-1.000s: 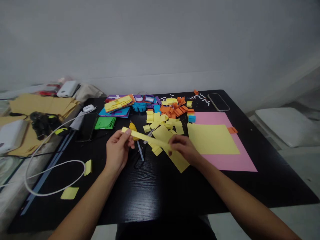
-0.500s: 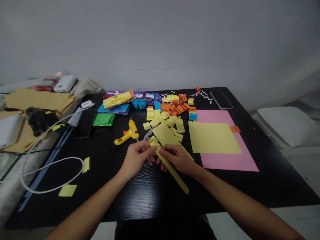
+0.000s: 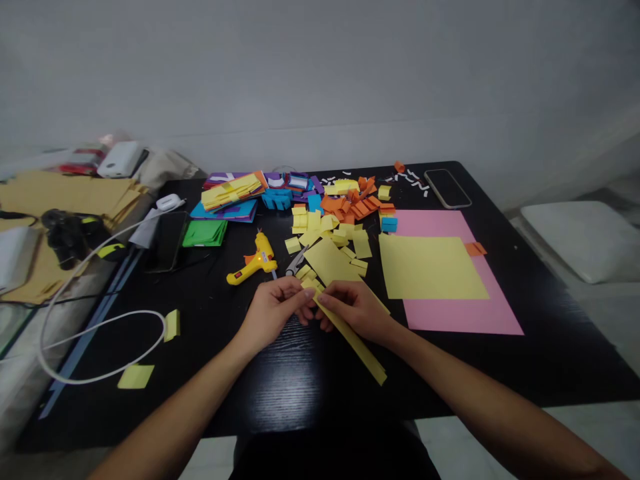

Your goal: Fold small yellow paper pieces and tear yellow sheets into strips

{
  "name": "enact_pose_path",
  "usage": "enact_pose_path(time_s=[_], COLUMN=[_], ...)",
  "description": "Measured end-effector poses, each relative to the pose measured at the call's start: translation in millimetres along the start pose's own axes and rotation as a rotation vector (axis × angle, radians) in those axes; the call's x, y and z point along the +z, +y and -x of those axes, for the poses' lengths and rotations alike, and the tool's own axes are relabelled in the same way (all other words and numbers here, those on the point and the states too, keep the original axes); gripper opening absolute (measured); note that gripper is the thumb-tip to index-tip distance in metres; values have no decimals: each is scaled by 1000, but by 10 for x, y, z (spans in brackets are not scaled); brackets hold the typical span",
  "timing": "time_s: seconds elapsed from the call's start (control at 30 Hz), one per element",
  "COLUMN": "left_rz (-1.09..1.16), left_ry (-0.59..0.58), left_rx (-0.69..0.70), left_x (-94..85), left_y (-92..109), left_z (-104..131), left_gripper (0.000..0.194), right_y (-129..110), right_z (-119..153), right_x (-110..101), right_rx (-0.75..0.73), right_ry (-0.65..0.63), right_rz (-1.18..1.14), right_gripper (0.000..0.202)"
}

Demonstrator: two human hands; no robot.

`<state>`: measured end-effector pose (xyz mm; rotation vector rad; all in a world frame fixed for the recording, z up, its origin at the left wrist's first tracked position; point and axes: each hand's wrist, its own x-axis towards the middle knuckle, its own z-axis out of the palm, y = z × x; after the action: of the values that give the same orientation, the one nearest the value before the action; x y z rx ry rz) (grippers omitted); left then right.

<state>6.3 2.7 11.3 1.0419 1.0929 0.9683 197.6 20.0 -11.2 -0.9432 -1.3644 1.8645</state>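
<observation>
Between my two hands is a long folded yellow paper strip (image 3: 357, 345), its free end slanting down toward the front of the table. My left hand (image 3: 276, 308) pinches the strip's upper end between thumb and fingers. Close beside it, my right hand (image 3: 356, 311) grips the strip with the thumb on top. Just beyond my fingers lie scissors (image 3: 295, 263), partly covered, and a yellow sheet (image 3: 330, 261). A heap of small folded yellow pieces (image 3: 311, 221) spreads behind them. To the left rests a yellow glue gun (image 3: 255, 259).
On the right, a yellow sheet (image 3: 433, 268) overlaps a pink sheet (image 3: 463, 317), with a phone (image 3: 447, 189) behind. Orange folded pieces (image 3: 353, 203), green paper (image 3: 205, 233) and a dark phone (image 3: 167, 241) lie farther back. A white cable (image 3: 103, 380) loops at the left.
The strip's free end has swung slightly to the right and its folded layers show more apart. Both hands keep their hold. The whole view has shifted a little.
</observation>
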Motion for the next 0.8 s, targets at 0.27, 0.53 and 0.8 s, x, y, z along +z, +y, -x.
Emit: enact_pose_path(time_s=[0.27,0.53,0.8], left_rz=[-56,-79,-139], left_ry=[-91,-99,-113], left_rx=[-45,-54,-57], left_x=[74,60,48], left_y=[-35,-80,-116], left_z=[38,26,40], left_gripper=[38,38,39], right_y=[21,14,-25], right_z=[-31,-19,-16], right_x=[-44,-29,-28], right_rx=[-235,-199,-149], right_ry=[156,176,146], right_rz=[138,183,173], right_gripper=[17,19,23])
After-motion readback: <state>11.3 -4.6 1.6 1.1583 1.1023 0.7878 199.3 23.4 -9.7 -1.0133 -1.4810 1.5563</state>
